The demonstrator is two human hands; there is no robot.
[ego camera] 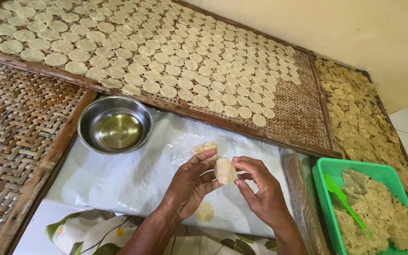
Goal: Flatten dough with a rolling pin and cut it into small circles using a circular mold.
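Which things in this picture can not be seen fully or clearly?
- Head view: dough disc, its edges covered by fingers of left hand and right hand.
- Green tub: cut off by the bottom edge.
- Small dough piece: partly behind the left hand.
- Steel bowl: whether its liquid is oil or water, unclear.

steel bowl w/ oil, woven tray of discs, green tub
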